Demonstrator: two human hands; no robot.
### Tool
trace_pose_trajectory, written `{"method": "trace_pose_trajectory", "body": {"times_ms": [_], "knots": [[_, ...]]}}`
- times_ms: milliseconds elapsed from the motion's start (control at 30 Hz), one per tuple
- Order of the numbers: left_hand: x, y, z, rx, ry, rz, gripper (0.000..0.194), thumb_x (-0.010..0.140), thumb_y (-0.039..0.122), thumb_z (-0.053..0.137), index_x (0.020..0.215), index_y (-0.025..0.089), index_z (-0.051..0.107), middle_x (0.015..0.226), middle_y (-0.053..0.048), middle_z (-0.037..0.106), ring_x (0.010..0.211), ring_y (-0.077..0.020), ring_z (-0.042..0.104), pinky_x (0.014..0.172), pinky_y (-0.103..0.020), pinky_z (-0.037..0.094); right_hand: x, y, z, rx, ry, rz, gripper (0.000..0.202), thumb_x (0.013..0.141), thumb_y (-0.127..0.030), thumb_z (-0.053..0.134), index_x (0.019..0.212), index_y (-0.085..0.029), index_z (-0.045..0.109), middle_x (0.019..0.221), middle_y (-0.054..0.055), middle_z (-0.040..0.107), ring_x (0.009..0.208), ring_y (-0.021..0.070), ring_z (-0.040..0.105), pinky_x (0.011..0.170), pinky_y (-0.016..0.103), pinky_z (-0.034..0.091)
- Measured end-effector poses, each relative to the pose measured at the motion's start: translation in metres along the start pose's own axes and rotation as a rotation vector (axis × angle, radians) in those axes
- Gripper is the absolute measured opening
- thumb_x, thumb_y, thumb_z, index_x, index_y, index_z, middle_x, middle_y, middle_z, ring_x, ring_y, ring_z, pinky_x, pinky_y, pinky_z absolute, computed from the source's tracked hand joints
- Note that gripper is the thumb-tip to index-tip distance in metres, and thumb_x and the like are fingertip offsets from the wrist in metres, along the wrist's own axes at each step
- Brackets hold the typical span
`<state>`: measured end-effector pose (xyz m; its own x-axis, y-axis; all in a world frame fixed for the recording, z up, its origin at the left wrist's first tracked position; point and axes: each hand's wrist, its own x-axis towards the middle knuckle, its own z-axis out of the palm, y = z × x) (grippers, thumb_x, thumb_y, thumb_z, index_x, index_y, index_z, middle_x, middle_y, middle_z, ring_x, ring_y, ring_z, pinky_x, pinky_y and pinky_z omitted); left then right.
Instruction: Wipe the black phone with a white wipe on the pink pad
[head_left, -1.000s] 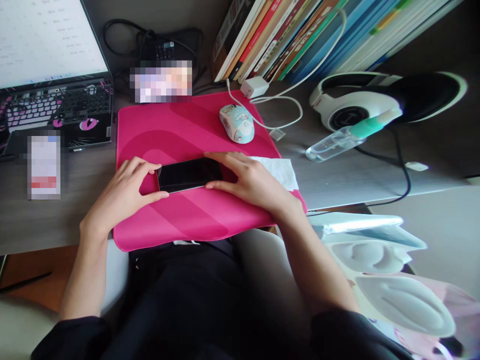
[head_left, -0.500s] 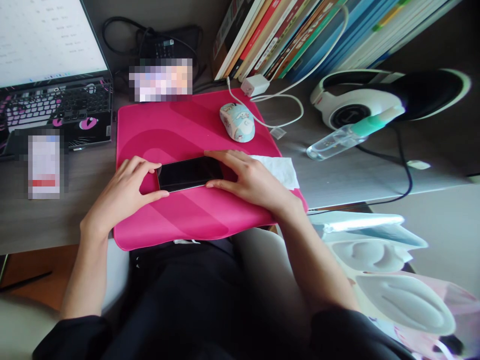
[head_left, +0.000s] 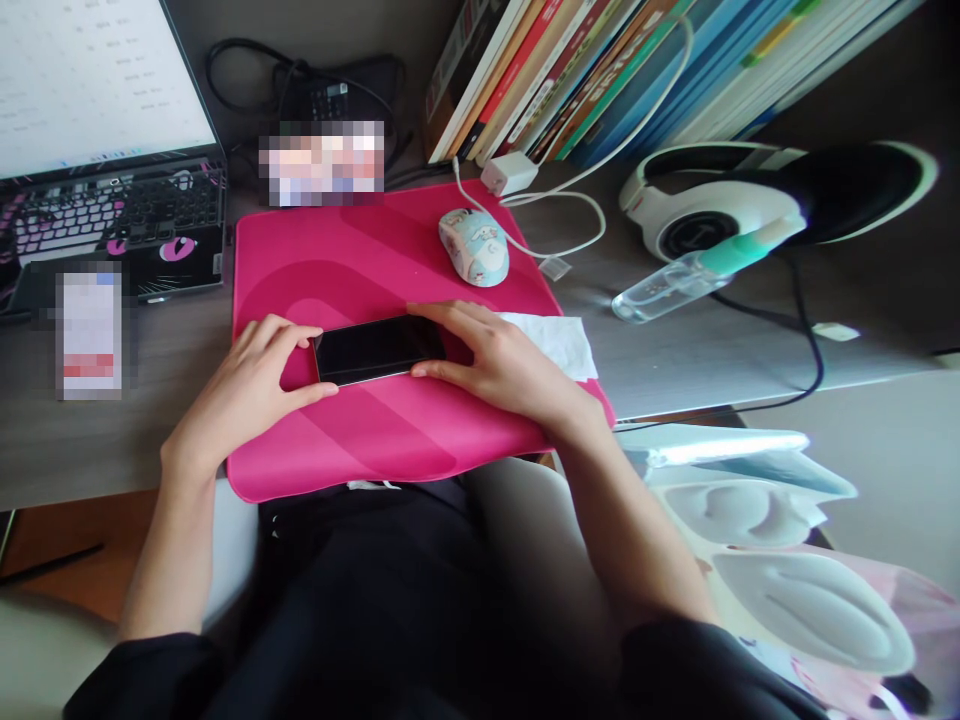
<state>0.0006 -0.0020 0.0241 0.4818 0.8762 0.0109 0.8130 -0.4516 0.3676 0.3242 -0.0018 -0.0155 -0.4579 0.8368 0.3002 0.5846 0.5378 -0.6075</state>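
A black phone (head_left: 371, 350) lies flat, dark screen up, on a pink mat (head_left: 337, 440). My left hand (head_left: 259, 370) grips its left end, thumb at the near corner and fingers at the far corner. Around the right end is my right hand (head_left: 487, 350), its fingers along the far edge and its thumb on the near edge. A white tissue (head_left: 559, 342) lies partly beneath the right hand. Beyond that hand sits a light blue patterned mouse (head_left: 474, 247).
A laptop (head_left: 112, 215) and a blurred-out phone-like item (head_left: 91, 335) are at left. Books (head_left: 570, 80) stand at the back. White headphones (head_left: 705, 215), a clear spray bottle (head_left: 667, 287) and a white charger (head_left: 510, 173) with its cable are at right.
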Motion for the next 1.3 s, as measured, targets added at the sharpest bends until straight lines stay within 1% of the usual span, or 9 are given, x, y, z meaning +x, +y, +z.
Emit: {"method": "trace_pose_trajectory", "body": {"times_ms": [100,233,300,367,533,933,1100,1300], "knots": [[0.0002,-0.0004,0.0007,0.021,-0.006,0.006,0.058,0.099,0.057,0.071,0.147,0.029,0.055,0.138,-0.008,0.059,0.134,-0.0325,0.057,0.119,-0.051,0.046,0.0001,-0.0002,-0.0004,-0.001,-0.005,0.005,0.062,0.1,-0.043,0.073,0.157,-0.026,0.056,0.151,0.013,0.068,0.137,0.0355,0.065,0.118,0.056,0.051],[0.002,-0.0002,0.0025,0.049,-0.002,0.018,0.063,0.097,0.062,0.071,0.148,0.029,0.055,0.137,-0.009,0.058,0.133,-0.0333,0.057,0.118,-0.051,0.046,0.0001,-0.0012,-0.001,0.001,-0.013,0.016,0.062,0.1,-0.043,0.073,0.158,-0.028,0.055,0.15,0.012,0.068,0.136,0.0359,0.066,0.117,0.057,0.052],[0.0031,0.0001,0.0034,0.055,0.005,0.018,0.064,0.096,0.064,0.072,0.147,0.029,0.055,0.136,-0.009,0.058,0.132,-0.0337,0.057,0.118,-0.051,0.046,0.0002,-0.0017,-0.0011,0.003,-0.014,0.015,0.062,0.1,-0.043,0.073,0.157,-0.027,0.056,0.15,0.013,0.069,0.136,0.036,0.066,0.117,0.057,0.052],[0.0039,0.0002,0.0039,0.049,0.007,0.018,0.063,0.096,0.063,0.072,0.146,0.029,0.055,0.135,-0.009,0.058,0.133,-0.034,0.057,0.118,-0.051,0.046,0.0002,-0.0021,-0.0012,0.004,-0.013,0.014,0.061,0.1,-0.042,0.073,0.157,-0.027,0.056,0.15,0.013,0.069,0.136,0.0359,0.066,0.118,0.057,0.052],[0.0042,-0.0003,0.0041,0.022,0.009,0.018,0.06,0.096,0.061,0.073,0.145,0.03,0.057,0.134,-0.009,0.059,0.132,-0.0333,0.058,0.119,-0.052,0.044,-0.0001,-0.0018,-0.0027,0.021,-0.02,0.035,0.061,0.1,-0.043,0.073,0.157,-0.03,0.056,0.152,0.011,0.068,0.137,0.0362,0.065,0.118,0.059,0.051],[0.0043,-0.0011,0.0048,0.001,0.013,0.015,0.061,0.095,0.06,0.075,0.145,0.029,0.058,0.134,-0.008,0.059,0.133,-0.0327,0.058,0.119,-0.049,0.045,-0.0005,-0.0001,-0.0046,0.042,-0.034,0.044,0.06,0.101,-0.041,0.072,0.157,-0.028,0.056,0.152,0.011,0.068,0.138,0.0349,0.065,0.119,0.057,0.051],[0.004,0.0003,0.0041,0.016,0.017,0.015,0.06,0.095,0.061,0.075,0.144,0.029,0.058,0.133,-0.008,0.06,0.132,-0.0325,0.059,0.119,-0.051,0.045,-0.0004,-0.0006,-0.0042,0.044,-0.032,0.048,0.059,0.101,-0.043,0.072,0.156,-0.03,0.057,0.152,0.01,0.068,0.139,0.035,0.065,0.119,0.057,0.051],[0.0041,0.0001,0.0046,0.011,0.014,0.009,0.061,0.095,0.062,0.074,0.144,0.03,0.058,0.133,-0.008,0.06,0.132,-0.033,0.058,0.119,-0.051,0.045,-0.0003,-0.0018,-0.0043,0.043,-0.029,0.051,0.059,0.1,-0.042,0.072,0.156,-0.03,0.057,0.152,0.01,0.068,0.139,0.0352,0.065,0.119,0.058,0.051]]}}
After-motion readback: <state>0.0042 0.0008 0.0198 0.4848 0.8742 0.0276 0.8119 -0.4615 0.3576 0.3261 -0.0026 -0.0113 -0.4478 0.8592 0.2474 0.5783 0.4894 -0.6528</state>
